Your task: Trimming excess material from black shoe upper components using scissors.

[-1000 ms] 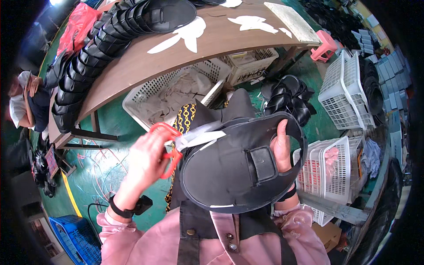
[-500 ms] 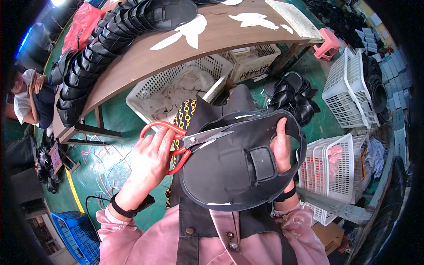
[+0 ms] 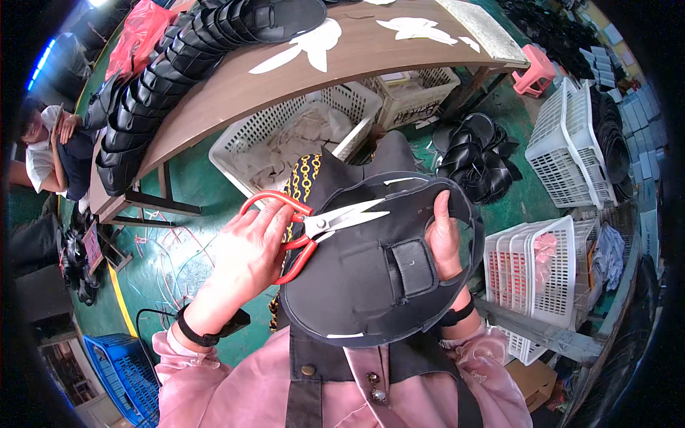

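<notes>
My left hand (image 3: 246, 250) is closed round the red handles of a pair of scissors (image 3: 319, 225). The parted metal blades point right, over the upper left part of a black, oval, leather-like piece (image 3: 339, 285). A square raised patch sits on this piece, and a loose band curves along its right side. Gripping that side is my right hand (image 3: 444, 242), thumb on the near face and fingers mostly hidden behind. Narrow white strips show at its upper and lower edges. Whether the blades touch the piece, I cannot tell.
A long row of overlapping black pieces (image 3: 153, 89) and white paper-like scraps (image 3: 314, 44) lie on the brown table (image 3: 235, 93). Below stands a white basket (image 3: 228, 153) of scraps. White crates (image 3: 531, 267) are at the right, a blue crate (image 3: 118, 364) lower left. Another person (image 3: 53, 153) sits far left.
The scissor blades have opened wider, and the scissors have shifted slightly right. The black piece has moved a little left and turned slightly in my right hand.
</notes>
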Tool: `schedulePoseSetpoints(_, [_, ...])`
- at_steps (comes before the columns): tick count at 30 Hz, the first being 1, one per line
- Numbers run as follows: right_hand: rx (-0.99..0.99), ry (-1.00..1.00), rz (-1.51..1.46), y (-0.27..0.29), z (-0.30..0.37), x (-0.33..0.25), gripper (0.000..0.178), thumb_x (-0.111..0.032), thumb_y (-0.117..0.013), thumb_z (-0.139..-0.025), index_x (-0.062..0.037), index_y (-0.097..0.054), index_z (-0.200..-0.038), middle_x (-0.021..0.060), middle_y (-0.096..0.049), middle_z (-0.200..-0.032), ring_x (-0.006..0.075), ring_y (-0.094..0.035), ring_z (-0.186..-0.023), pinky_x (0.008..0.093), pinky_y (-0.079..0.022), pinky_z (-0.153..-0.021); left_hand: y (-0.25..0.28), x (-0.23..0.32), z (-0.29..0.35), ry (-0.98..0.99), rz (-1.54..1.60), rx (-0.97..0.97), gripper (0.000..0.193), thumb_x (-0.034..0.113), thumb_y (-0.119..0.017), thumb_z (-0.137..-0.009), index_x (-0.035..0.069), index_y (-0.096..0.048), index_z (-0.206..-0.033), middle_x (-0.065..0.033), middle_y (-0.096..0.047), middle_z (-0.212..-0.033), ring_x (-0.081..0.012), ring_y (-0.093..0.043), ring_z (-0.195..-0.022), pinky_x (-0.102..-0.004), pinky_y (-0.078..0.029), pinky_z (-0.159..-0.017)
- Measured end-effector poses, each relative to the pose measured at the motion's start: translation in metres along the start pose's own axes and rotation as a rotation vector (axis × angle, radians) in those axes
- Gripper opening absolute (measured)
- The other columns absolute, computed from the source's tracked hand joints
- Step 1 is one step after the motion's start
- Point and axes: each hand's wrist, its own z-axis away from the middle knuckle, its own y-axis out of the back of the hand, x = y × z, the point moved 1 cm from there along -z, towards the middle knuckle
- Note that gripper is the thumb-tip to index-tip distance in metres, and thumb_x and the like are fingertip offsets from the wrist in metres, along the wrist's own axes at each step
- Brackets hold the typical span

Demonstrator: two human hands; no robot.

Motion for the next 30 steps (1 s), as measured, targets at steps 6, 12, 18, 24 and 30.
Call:
schedulePoseSetpoints(6, [-0.091, -0.102, -0.179, 0.005, 0.001, -0.006, 0.056, -0.05, -0.044, -0.09, -0.0005, -0.052, -0.116, 0.0094, -0.058, -0.114, 0.0191, -0.056, -0.1, 0.0329, -0.045, -0.089, 0.006, -0.007, 0.008, 0.015, -0.009, -0.014, 0.051, -0.001, -0.063, -0.059, 0.0, -0.051, -0.109, -0.0128, -0.057, -0.104, -0.029, -0.058, -0.084, -0.0363, -0.047, -0.074])
schedulePoseSetpoints(12, [-0.028, -0.077, -0.101, 0.005, 0.001, -0.005, 0.058, -0.052, -0.042, -0.09, -0.0005, -0.052, -0.116, 0.0094, -0.058, -0.114, 0.0194, -0.056, -0.099, 0.0324, -0.044, -0.089, 0.005, -0.008, 0.01, 0.001, -0.027, -0.012, 0.055, 0.001, -0.065, -0.058, 0.0, -0.05, -0.111, -0.0122, -0.056, -0.106, -0.0269, -0.057, -0.081, -0.0361, -0.047, -0.073])
schedulePoseSetpoints(18, [-0.013, -0.096, -0.147, 0.01, -0.002, -0.001, 0.056, -0.05, -0.044, -0.09, -0.0007, -0.053, -0.115, 0.0088, -0.058, -0.113, 0.0188, -0.056, -0.099, 0.0315, -0.044, -0.088, 0.009, -0.011, 0.012, 0.0, -0.094, -0.018, 0.057, 0.003, -0.067, -0.058, 0.002, -0.051, -0.112, -0.0101, -0.056, -0.108, -0.0233, -0.057, -0.078, -0.0353, -0.047, -0.071])
schedulePoseSetpoints(24, [0.016, -0.045, -0.051, 0.0, 0.0, 0.006, 0.056, -0.05, -0.042, -0.09, -0.0002, -0.052, -0.115, 0.0091, -0.057, -0.113, 0.0184, -0.055, -0.101, 0.032, -0.043, -0.09, 0.008, -0.006, 0.008, -0.015, -0.04, -0.018, 0.054, 0.003, -0.066, -0.059, 0.002, -0.051, -0.11, -0.011, -0.056, -0.107, -0.0241, -0.058, -0.075, -0.0345, -0.047, -0.07])
schedulePoseSetpoints(30, [-0.021, -0.095, -0.087, -0.006, 0.004, 0.004, 0.057, -0.049, -0.038, -0.093, 0.0008, -0.049, -0.119, 0.0094, -0.055, -0.118, 0.0185, -0.054, -0.106, 0.0321, -0.041, -0.094, 0.002, -0.011, 0.01, -0.028, 0.068, -0.032, 0.045, 0.004, -0.064, -0.062, 0.0, -0.053, -0.106, -0.0139, -0.058, -0.102, -0.0278, -0.06, -0.075, -0.0369, -0.048, -0.067])
